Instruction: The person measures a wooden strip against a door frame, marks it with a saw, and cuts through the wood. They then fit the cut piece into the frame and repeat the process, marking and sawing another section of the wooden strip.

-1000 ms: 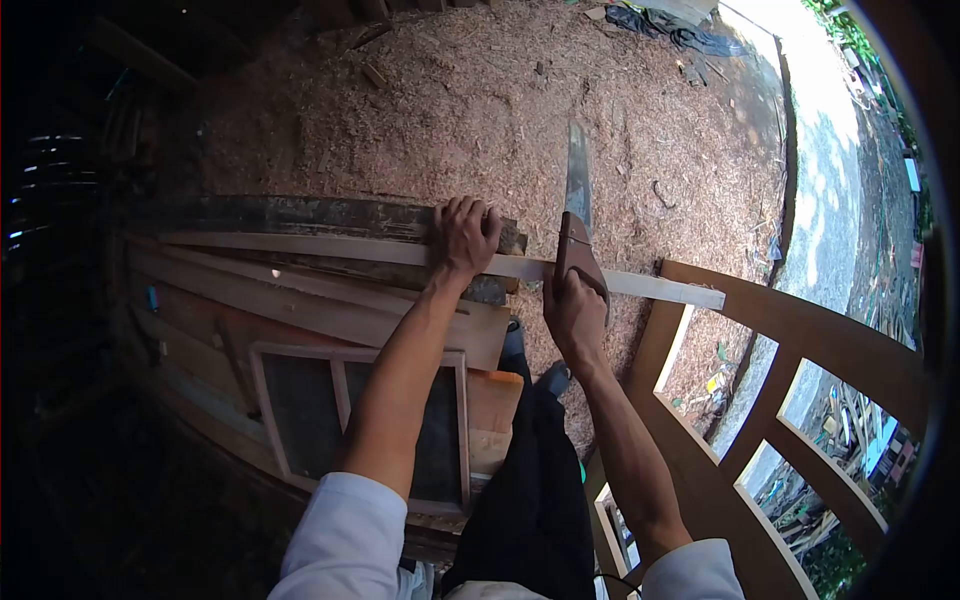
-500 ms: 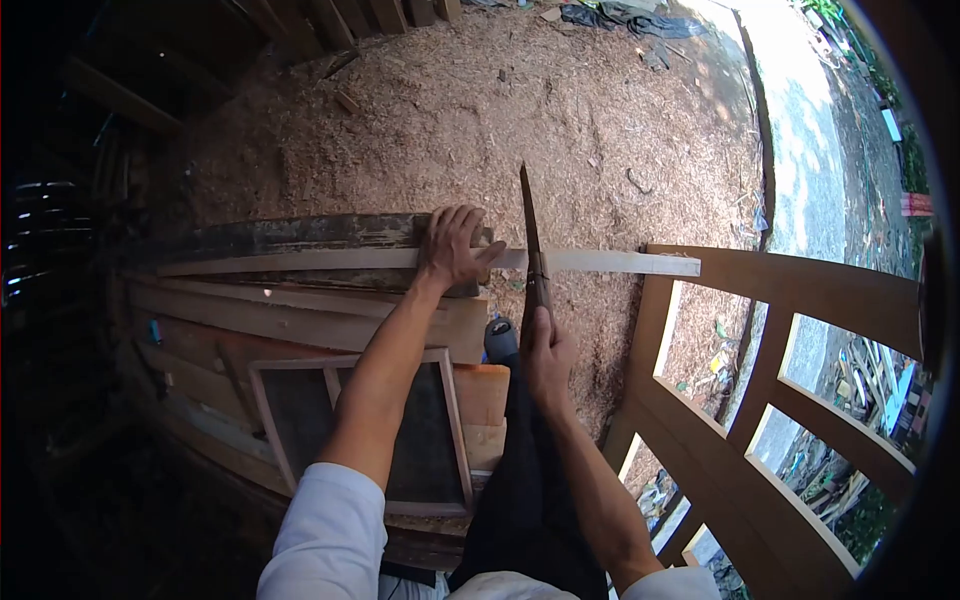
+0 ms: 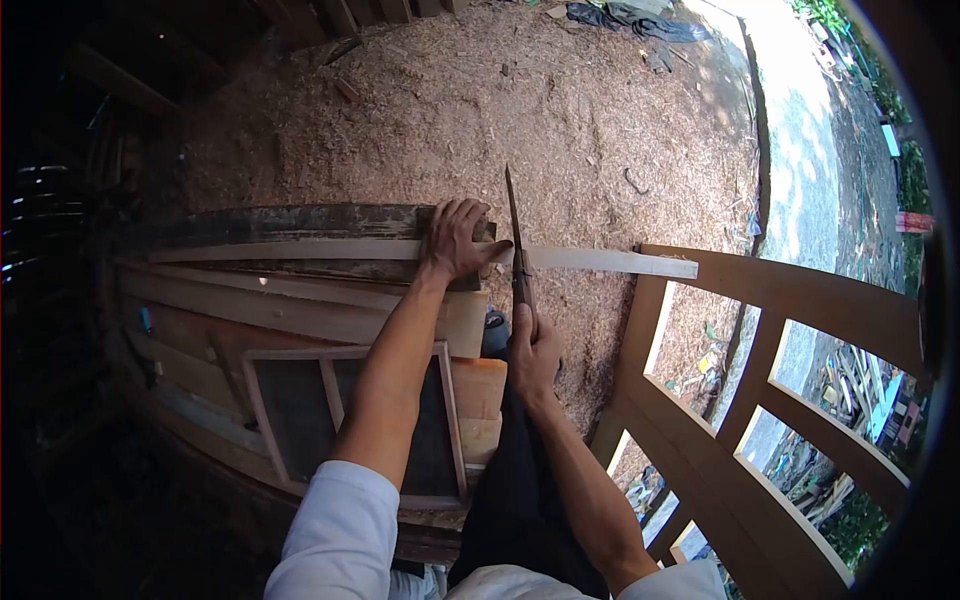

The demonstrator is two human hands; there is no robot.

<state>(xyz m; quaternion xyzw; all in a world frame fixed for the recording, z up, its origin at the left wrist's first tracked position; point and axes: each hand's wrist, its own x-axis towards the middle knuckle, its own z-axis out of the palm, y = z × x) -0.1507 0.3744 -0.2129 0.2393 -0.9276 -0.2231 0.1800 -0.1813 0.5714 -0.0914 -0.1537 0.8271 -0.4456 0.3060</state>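
Observation:
A long, pale wood strip (image 3: 600,260) lies across a weathered dark bench plank (image 3: 330,222) and sticks out past its right end. My left hand (image 3: 458,240) presses down on the strip at the bench end, fingers curled over the far side and thumb stretched along it to the right. In my right hand (image 3: 535,355) is the handle of a handsaw (image 3: 515,215), its blade pointing away from me and crossing the strip just right of my left thumb. Whether the teeth have cut into the wood cannot be seen.
At right stands a wooden frame with crossbars (image 3: 690,430), the strip's far end over its top corner. Boards (image 3: 300,310) and a mesh-panelled frame (image 3: 455,420) lie below the bench at left. Wood shavings (image 3: 600,150) cover the ground. One shoe (image 3: 495,335) shows below the strip.
The saw and my right hand have shifted left, bringing the blade closer to my left thumb. My left hand keeps its place on the strip. The whole view has moved slightly.

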